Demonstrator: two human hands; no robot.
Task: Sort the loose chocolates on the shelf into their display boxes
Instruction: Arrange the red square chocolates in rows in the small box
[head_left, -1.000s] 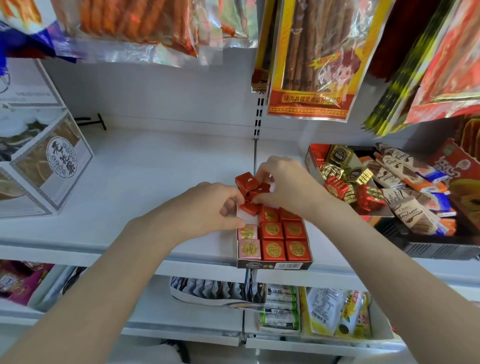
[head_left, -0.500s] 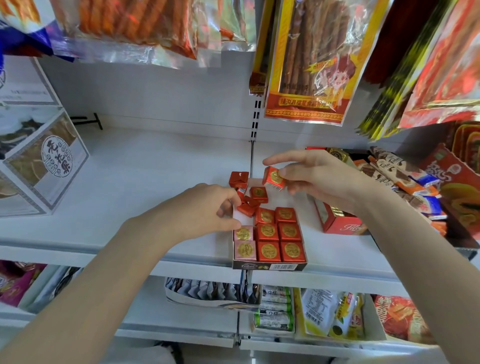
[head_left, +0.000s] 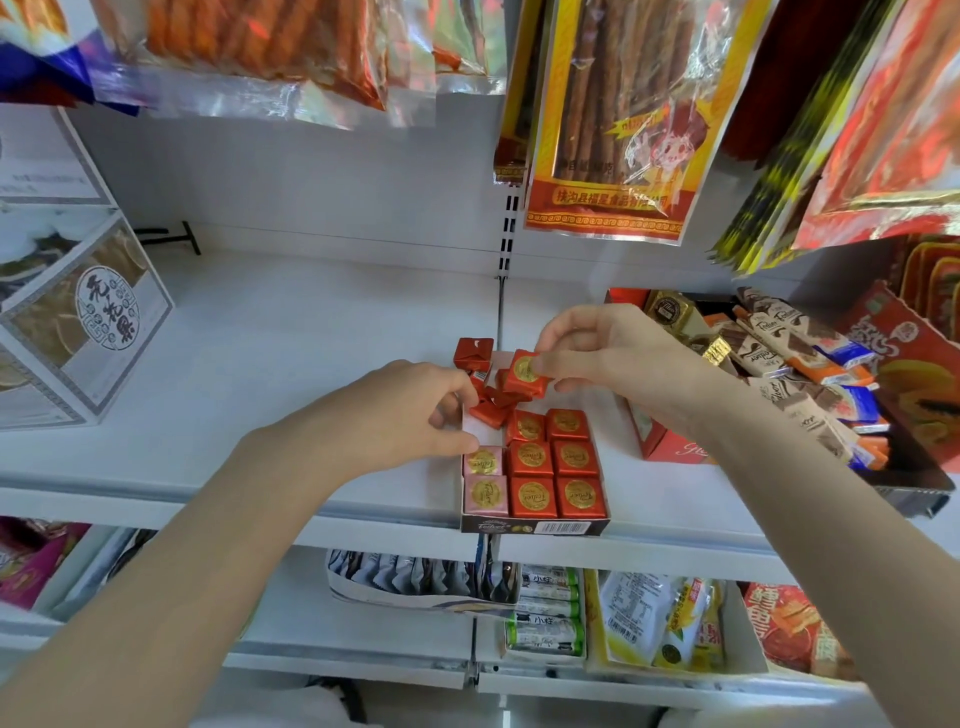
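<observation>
A small display box (head_left: 535, 527) sits at the shelf's front edge, with red and two pink square chocolates packed in rows. My right hand (head_left: 618, 358) pinches a red chocolate with a gold seal (head_left: 525, 373) above the box's back part. My left hand (head_left: 410, 415) grips the box's left wall, fingers curled by a loose red chocolate (head_left: 488, 413) in the box. More loose red chocolates (head_left: 506, 395) lie jumbled at the back. One red chocolate (head_left: 472, 354) stands on the shelf behind the box.
A red box (head_left: 670, 449) and a dark tray (head_left: 914, 478) of mixed wrapped chocolate bars (head_left: 769, 343) stand to the right. A grey-white carton (head_left: 88, 332) stands at the left. Snack bags (head_left: 613, 114) hang overhead. Lower shelves hold packets.
My right hand lifted a red chocolate from the jumble, carried it up to the right, and now brings it back over the box. The left hand stays at the box's wall.
</observation>
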